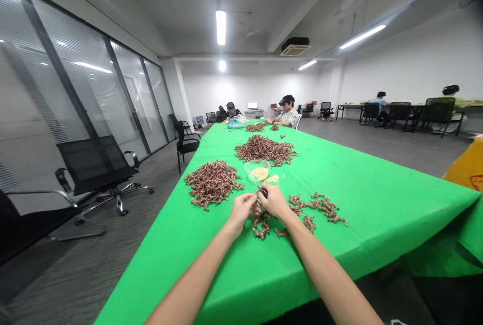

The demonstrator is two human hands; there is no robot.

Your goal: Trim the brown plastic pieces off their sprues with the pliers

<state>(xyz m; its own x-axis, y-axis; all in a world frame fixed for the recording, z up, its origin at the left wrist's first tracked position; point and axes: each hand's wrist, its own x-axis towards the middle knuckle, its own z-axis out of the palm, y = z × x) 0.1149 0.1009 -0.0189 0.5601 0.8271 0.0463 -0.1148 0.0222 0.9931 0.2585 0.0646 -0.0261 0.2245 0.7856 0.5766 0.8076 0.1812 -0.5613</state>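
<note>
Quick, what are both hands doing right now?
Left hand: closed, fingertips pinched together; anything between them is too small to tell.
Right hand: closed, holding a small dark-handled tool.

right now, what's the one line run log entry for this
right hand: holding dark-handled tool | left hand: close beside it, contents unclear | ahead: clear bowl, pale bits inside | surface: green cloth

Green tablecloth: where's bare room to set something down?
Bare cloth: near side of the left knobbly brown heap, left of the left forearm; right of the scattered brown pieces. Crowded: around left hand, right hand, clear round bowl.
</note>
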